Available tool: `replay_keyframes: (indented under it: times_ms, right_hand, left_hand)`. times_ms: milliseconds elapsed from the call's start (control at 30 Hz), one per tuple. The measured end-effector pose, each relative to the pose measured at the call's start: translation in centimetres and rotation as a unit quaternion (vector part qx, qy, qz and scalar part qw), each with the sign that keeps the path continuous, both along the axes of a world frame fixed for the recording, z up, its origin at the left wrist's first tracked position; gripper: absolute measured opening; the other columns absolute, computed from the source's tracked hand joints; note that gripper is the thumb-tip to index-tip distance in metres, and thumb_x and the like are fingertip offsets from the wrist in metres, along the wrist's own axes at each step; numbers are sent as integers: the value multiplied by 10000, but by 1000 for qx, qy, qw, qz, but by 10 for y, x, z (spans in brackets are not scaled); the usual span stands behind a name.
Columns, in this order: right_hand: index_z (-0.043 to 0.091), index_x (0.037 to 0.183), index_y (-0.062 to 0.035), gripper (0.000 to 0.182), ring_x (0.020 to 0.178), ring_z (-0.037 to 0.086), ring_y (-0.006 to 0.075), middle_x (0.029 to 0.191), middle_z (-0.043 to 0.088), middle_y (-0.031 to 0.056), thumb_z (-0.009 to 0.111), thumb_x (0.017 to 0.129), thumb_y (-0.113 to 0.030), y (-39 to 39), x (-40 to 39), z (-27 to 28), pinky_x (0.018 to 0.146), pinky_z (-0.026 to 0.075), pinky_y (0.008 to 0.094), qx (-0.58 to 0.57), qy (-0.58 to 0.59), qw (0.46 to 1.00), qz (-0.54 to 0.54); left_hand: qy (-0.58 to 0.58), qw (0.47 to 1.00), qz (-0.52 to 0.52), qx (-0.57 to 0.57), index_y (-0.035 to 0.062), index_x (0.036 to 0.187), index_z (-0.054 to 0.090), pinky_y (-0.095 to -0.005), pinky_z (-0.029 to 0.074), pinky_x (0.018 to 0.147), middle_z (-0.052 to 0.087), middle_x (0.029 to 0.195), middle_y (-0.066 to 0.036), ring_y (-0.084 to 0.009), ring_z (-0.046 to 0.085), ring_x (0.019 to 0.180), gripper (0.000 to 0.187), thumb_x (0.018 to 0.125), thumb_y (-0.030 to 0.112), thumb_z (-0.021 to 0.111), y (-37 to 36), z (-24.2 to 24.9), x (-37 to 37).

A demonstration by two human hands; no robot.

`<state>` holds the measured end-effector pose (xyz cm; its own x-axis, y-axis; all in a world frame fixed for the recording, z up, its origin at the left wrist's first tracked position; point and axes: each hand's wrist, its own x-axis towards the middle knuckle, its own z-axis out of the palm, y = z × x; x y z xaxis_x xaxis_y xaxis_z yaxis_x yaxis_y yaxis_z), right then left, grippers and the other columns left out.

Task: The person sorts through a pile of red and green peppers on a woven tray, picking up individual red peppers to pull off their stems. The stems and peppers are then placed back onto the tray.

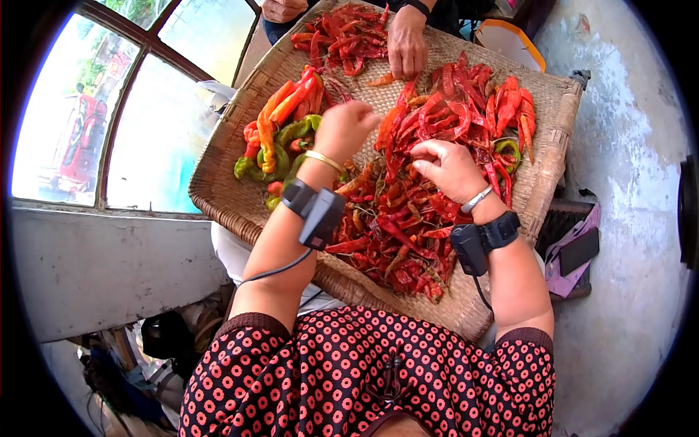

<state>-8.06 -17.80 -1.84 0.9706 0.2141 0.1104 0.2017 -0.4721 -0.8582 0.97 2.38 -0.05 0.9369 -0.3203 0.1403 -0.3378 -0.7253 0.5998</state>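
Note:
My left hand, a gold bangle on its wrist, hovers over the middle of the woven tray. Its fingers are curled and slightly blurred. To its left lies a group of fresh orange, red and green peppers. My right hand, wearing a silver bracelet, is over the large pile of dried red chilies. Its thumb and forefinger curve toward each other right beside the red chilies; whatever is between them is hidden. Glossier red chilies lie to its upper right.
Another person's hand reaches into the tray's far side, next to a smaller heap of red chilies. A window stands at left. An orange-rimmed container is behind the tray; a dark phone-like object lies at right.

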Motion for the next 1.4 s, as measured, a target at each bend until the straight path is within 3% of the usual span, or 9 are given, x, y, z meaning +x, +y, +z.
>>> replay_keyframes:
  times_ms: [167, 500, 633, 667, 800, 967, 1133, 1300, 1400]
  right_hand:
    - [569, 1092, -69, 382, 915, 554, 305, 989, 552, 136, 642, 724, -141, 10, -7, 9, 813, 451, 348, -93, -21, 986, 135]
    - [567, 1052, -93, 353, 892, 556, 314, 981, 521, 114, 650, 724, -191, 22, -10, -9, 767, 468, 394, -184, -54, 970, 151]
    - [578, 1017, -76, 324, 882, 559, 306, 980, 518, 110, 646, 723, -195, 22, -11, -7, 759, 471, 388, -197, -47, 967, 155]
    - [582, 1006, -67, 317, 881, 560, 304, 980, 519, 110, 645, 723, -195, 23, -12, -6, 757, 471, 387, -198, -50, 967, 150]
    - [591, 989, -42, 311, 882, 560, 303, 954, 527, 115, 643, 727, -203, 23, -10, -11, 760, 467, 388, -197, -49, 968, 145]
    - [623, 918, 5, 272, 877, 564, 292, 902, 575, 133, 636, 733, -193, 17, -3, -6, 787, 457, 351, -65, -35, 988, 135]
    - [621, 975, 25, 216, 773, 566, 123, 891, 596, 52, 595, 772, -44, -1, -4, 22, 710, 466, 248, 118, 41, 982, 139]
    - [628, 975, 21, 193, 749, 565, 87, 853, 607, 30, 602, 813, -82, -10, -7, 32, 675, 463, 217, 250, 138, 952, 113]
    - [593, 1055, 15, 273, 688, 572, 85, 872, 620, 35, 605, 846, -161, -11, -8, 34, 651, 470, 219, 265, 140, 954, -13]
  left_hand:
    - [-7, 986, -34, 164, 59, 866, 656, -403, 480, 656, 627, 769, -162, -323, 603, 738, 275, 727, 296, 652, -18, -7, -15]
    - [24, 995, -33, 89, 49, 1024, 615, -334, 489, 609, 630, 700, -115, -240, 622, 653, 378, 690, 191, 718, -8, -25, -4]
    - [112, 991, 22, -70, 48, 976, 636, -312, 497, 615, 641, 732, -119, -216, 634, 644, 315, 676, 139, 662, 6, -17, 12]
    - [35, 996, 38, -73, 3, 1058, 584, -229, 465, 542, 627, 694, -36, -96, 587, 615, 367, 705, 55, 666, 7, -16, 15]
    - [-102, 981, 158, -36, 9, 1064, 584, -276, 484, 630, 652, 787, -74, -140, 613, 695, 368, 729, 132, 676, 8, 4, 18]
    - [-20, 996, -75, -45, 73, 952, 643, -336, 492, 732, 635, 845, -126, -280, 619, 787, 225, 737, 81, 579, -3, -17, 3]
    - [-34, 956, -288, -41, 41, 938, 630, -330, 452, 834, 575, 1014, -97, -248, 561, 977, 232, 718, -14, 580, -12, 3, -11]
    - [46, 934, -340, -100, 39, 912, 626, -282, 467, 762, 591, 929, -65, -181, 575, 847, 173, 743, 5, 606, -17, 10, -19]
    - [185, 953, -191, -143, 33, 825, 638, -240, 462, 588, 613, 668, -31, -108, 572, 627, 75, 752, 35, 621, -10, 18, -15]
